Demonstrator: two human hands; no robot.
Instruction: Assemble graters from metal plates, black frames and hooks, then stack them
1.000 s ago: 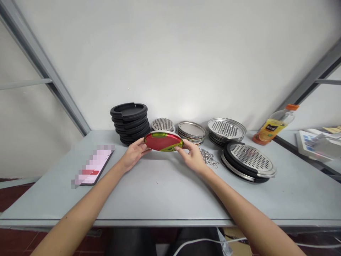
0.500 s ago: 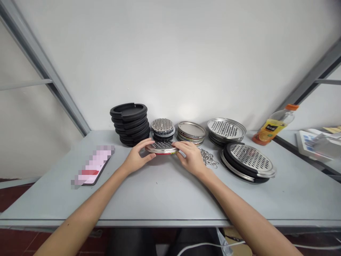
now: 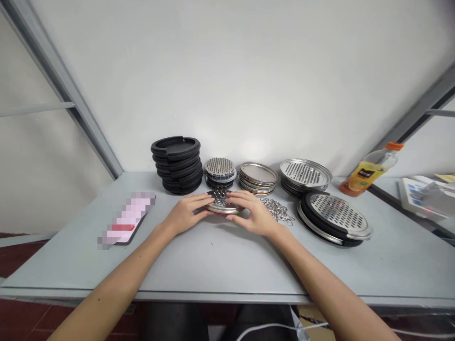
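Observation:
A round metal grater disc (image 3: 219, 197) with a silver rim and a bit of red beneath it is held low over the table between both hands. My left hand (image 3: 185, 214) grips its left edge, fingertips on top and thumb lower at the side. My right hand (image 3: 258, 213) holds the right edge, fingers over the perforated face and thumb at the front rim. Just behind is a stack of small grater discs (image 3: 219, 166). Beside my right hand lies a heap of metal clips or chain links (image 3: 279, 211).
Black plastic rings (image 3: 177, 163) are stacked at back left. Plain metal discs (image 3: 258, 174) and larger graters (image 3: 305, 174) stand along the wall. Assembled black-rimmed graters (image 3: 336, 215) lie at right, near a juice bottle (image 3: 369, 170). A phone (image 3: 130, 220) lies on the table (image 3: 213, 265) at left.
The view has shifted slightly. Both hands and the grater disc have come a little nearer to me, and my right fingers reach further across the disc's top.

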